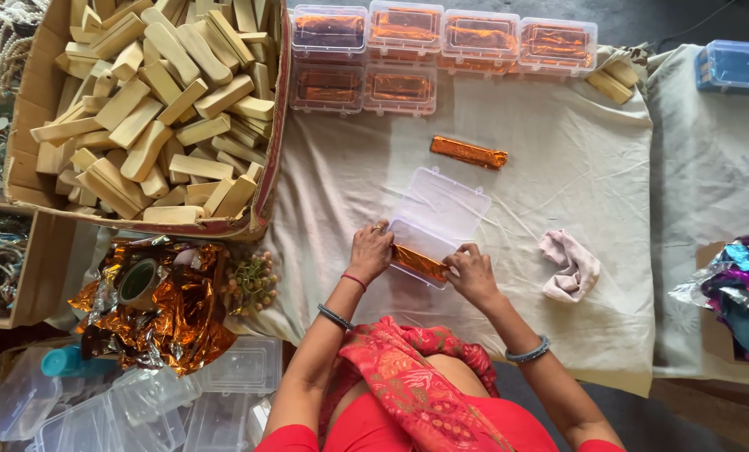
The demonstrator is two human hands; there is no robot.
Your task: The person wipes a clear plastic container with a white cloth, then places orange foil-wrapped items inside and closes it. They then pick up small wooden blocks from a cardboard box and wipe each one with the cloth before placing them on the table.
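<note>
On the cream cloth [559, 159] an open clear plastic box [438, 219] lies with its lid tipped back. A block wrapped in orange foil [419, 262] rests in the box's near half. My left hand [370, 249] grips the block's left end and my right hand [471, 273] grips its right end. A second orange-wrapped block [468, 153] lies loose on the cloth beyond the box.
A cardboard carton [266, 180] of bare wooden blocks [153, 109] fills the far left. Several shut clear boxes [441, 38] holding orange blocks line the far edge. Crumpled orange foil [174, 318] with a tape roll [138, 280] lies near left, above empty clear boxes [140, 406]. A pink rag [571, 266] lies right.
</note>
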